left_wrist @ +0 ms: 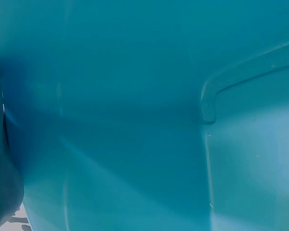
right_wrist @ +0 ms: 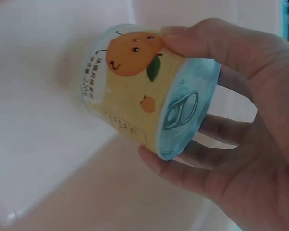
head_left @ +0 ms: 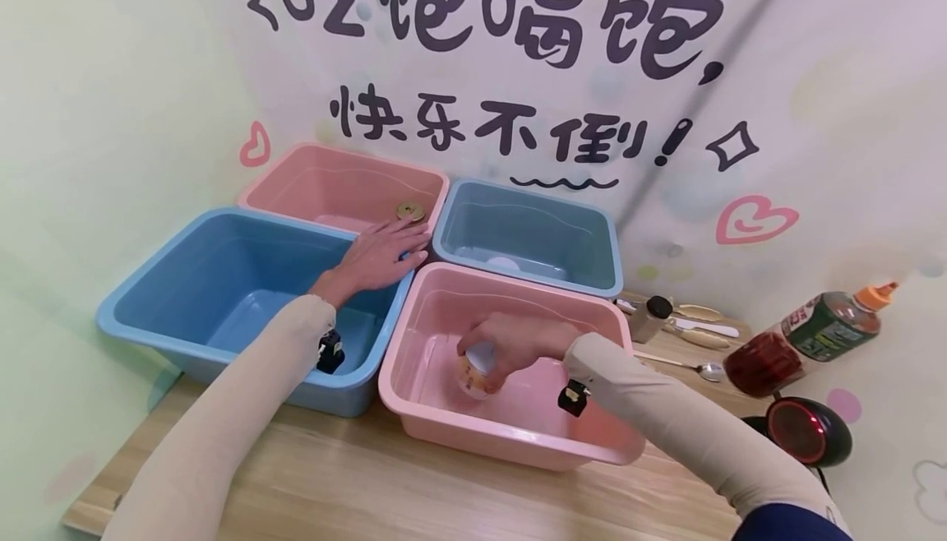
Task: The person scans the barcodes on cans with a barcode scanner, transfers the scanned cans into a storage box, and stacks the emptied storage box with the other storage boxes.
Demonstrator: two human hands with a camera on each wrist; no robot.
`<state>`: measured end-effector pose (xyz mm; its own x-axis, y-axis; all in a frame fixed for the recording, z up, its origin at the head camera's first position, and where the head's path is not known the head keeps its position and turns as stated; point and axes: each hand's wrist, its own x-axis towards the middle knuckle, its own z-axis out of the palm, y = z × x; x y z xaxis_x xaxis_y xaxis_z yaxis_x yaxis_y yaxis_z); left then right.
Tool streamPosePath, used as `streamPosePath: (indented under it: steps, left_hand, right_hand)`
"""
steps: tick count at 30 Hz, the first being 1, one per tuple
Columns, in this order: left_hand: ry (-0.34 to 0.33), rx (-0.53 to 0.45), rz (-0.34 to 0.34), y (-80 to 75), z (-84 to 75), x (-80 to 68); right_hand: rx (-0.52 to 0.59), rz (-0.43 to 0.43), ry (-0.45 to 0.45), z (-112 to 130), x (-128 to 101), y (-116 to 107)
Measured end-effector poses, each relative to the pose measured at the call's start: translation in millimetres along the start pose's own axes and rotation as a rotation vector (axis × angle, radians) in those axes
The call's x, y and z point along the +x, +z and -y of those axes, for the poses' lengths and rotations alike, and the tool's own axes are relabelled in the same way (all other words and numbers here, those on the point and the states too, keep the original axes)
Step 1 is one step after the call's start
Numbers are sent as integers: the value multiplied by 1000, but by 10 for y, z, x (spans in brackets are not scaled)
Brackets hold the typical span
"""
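Right hand (head_left: 510,345) gripped a small yellow can (right_wrist: 139,91) by its pull-tab top, fingers and thumb curled round the rim, holding it tilted low inside the near pink tub (head_left: 444,426). Left hand (head_left: 381,255) lay flat, fingers straight and spread, where the large blue tub (head_left: 148,311), the far pink tub (head_left: 296,171) and the small blue tub (head_left: 607,237) met. A wooden table (head_left: 355,492) carried all four.

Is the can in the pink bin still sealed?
Sealed: the can, gripped by the right hand, shows its pull tab lying flat on an unbroken lid.
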<state>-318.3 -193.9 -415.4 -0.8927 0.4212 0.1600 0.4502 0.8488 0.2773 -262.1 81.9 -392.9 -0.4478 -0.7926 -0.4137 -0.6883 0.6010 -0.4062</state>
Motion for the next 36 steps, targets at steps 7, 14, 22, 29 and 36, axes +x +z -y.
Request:
streamPosePath:
  steps: [7,14,22,29,36]
  left_hand:
    - [0,2,3,-2,2,-10]
    - [11,9,12,-6,-22,-4]
    - [9,1,4,-24,-31,13]
    - [19,13,-1,-5,6,3]
    - [19,17,3,2,17,-1]
  right_hand:
    - [-2,-89,-27,-6,-335,-295]
    - [-50,-218,-26,-67,-723,-467]
    - [24,-417,-28,-276,-1296,-579]
    - [65,-511,52,-420,-1757,-601]
    - [-10,-587,135,-582,-2133,-486]
